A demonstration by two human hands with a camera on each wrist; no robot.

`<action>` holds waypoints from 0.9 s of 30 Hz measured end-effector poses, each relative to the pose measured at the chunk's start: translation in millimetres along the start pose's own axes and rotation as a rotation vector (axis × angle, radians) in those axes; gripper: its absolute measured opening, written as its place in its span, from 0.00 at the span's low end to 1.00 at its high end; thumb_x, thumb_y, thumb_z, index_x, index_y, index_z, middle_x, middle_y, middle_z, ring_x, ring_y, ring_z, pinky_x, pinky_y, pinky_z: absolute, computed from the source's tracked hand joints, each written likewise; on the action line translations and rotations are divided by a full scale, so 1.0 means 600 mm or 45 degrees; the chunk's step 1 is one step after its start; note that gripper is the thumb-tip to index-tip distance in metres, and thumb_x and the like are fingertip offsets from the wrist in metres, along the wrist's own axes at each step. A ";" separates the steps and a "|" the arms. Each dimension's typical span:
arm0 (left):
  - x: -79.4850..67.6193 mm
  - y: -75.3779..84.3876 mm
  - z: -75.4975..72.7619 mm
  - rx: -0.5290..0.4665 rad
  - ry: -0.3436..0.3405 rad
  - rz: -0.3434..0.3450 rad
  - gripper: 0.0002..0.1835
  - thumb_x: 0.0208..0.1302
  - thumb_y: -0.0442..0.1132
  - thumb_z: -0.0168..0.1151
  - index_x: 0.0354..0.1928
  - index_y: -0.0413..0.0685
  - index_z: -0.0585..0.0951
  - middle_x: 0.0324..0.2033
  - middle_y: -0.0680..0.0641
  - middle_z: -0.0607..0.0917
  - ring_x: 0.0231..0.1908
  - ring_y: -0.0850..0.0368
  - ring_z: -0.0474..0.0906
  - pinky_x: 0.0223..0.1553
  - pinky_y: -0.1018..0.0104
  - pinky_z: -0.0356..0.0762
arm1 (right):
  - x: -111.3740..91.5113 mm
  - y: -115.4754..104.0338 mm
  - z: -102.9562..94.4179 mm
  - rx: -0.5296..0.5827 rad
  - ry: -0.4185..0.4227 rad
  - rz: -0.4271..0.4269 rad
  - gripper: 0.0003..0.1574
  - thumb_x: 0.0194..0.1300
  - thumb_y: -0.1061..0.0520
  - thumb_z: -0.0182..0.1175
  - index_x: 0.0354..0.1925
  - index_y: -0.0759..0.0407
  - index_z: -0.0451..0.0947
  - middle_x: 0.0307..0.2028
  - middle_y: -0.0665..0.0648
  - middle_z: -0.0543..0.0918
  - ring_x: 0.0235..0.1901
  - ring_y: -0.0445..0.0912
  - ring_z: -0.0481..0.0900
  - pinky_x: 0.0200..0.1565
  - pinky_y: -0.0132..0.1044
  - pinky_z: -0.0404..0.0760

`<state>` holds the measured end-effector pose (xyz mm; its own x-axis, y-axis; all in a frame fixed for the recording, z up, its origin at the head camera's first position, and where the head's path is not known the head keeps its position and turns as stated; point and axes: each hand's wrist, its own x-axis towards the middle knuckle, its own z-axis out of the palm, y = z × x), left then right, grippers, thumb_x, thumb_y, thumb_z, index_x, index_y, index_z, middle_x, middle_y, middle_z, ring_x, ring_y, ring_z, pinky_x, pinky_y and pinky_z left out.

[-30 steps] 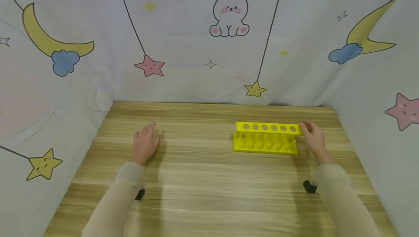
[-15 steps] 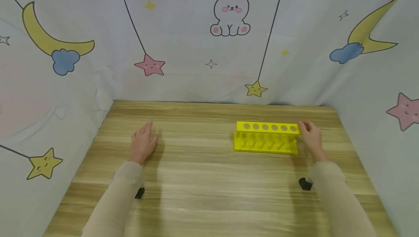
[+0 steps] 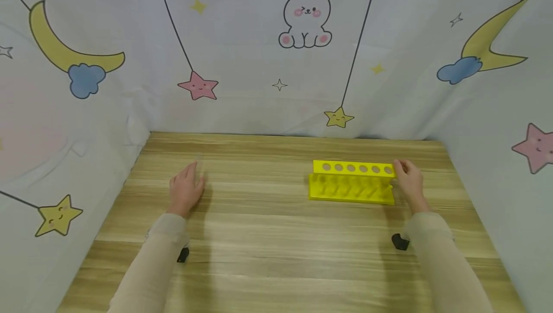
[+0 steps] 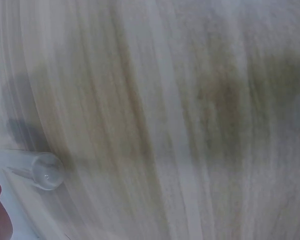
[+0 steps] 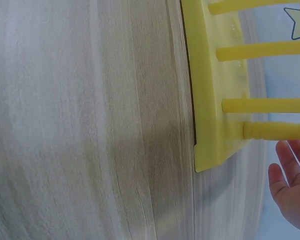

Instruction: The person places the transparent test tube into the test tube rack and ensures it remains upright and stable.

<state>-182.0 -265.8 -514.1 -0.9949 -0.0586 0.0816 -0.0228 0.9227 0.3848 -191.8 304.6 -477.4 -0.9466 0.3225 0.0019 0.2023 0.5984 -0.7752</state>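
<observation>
On the right of the table, a yellow test tube rack (image 3: 352, 188) stands upright, with a row of round holes in its top plate and pegs along its base. My right hand (image 3: 409, 181) grips the right end of that top plate. In the right wrist view its fingers (image 5: 290, 167) show beside the end post. At the left my left hand (image 3: 186, 192) is low over the table, and a clear test tube (image 3: 199, 165) shows between its thumb and fingers. The left wrist view shows the tube's rounded end (image 4: 47, 171) facing the camera, beside a fingertip.
Wood-grain table (image 3: 276, 246) lies between the two forearms. A white cloth (image 3: 242, 106) printed with stars, moons and a rabbit surrounds it at the back and both sides. A small black piece (image 3: 400, 242) hangs by the right sleeve, another (image 3: 183, 254) by the left.
My left hand has shifted slightly left and toward me, and the clear tube now shows beside its fingers. My right hand has stayed at the rack's end, which has hardly moved.
</observation>
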 end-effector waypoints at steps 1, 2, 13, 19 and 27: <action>0.001 0.000 0.000 0.001 -0.002 -0.006 0.29 0.62 0.44 0.47 0.63 0.39 0.57 0.60 0.33 0.63 0.58 0.35 0.59 0.58 0.40 0.51 | 0.000 0.000 0.000 0.009 -0.004 0.007 0.31 0.67 0.44 0.39 0.50 0.69 0.69 0.48 0.70 0.74 0.45 0.54 0.70 0.43 0.38 0.70; 0.002 0.000 -0.001 -0.001 -0.005 -0.015 0.29 0.62 0.44 0.47 0.63 0.39 0.57 0.60 0.33 0.63 0.58 0.35 0.59 0.58 0.40 0.51 | 0.000 -0.001 0.001 0.014 -0.002 0.017 0.31 0.67 0.44 0.39 0.50 0.69 0.69 0.48 0.69 0.74 0.46 0.54 0.69 0.44 0.39 0.69; 0.005 0.000 -0.006 -0.009 -0.065 -0.092 0.31 0.63 0.45 0.45 0.65 0.40 0.53 0.62 0.33 0.60 0.59 0.34 0.56 0.57 0.39 0.50 | -0.001 0.000 0.010 0.099 0.033 0.103 0.33 0.66 0.42 0.38 0.48 0.69 0.71 0.48 0.67 0.74 0.42 0.48 0.69 0.41 0.33 0.68; 0.008 -0.003 -0.002 -0.014 -0.076 -0.116 0.31 0.62 0.46 0.45 0.65 0.40 0.53 0.62 0.33 0.59 0.59 0.34 0.56 0.58 0.39 0.50 | -0.006 -0.005 0.010 0.139 0.031 0.163 0.33 0.65 0.39 0.38 0.45 0.65 0.72 0.37 0.50 0.78 0.34 0.36 0.68 0.36 0.27 0.68; 0.009 -0.005 -0.003 -0.029 -0.062 -0.136 0.32 0.64 0.46 0.45 0.65 0.38 0.52 0.61 0.32 0.60 0.59 0.34 0.56 0.58 0.38 0.50 | -0.007 -0.004 0.017 0.238 0.056 0.250 0.27 0.64 0.37 0.39 0.25 0.57 0.67 0.18 0.28 0.70 0.25 0.37 0.66 0.25 0.24 0.68</action>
<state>-187.1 -269.5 -513.2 -0.9906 -0.1369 -0.0058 -0.1272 0.9031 0.4101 -190.7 294.3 -482.1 -0.8812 0.4529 -0.1356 0.3270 0.3768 -0.8666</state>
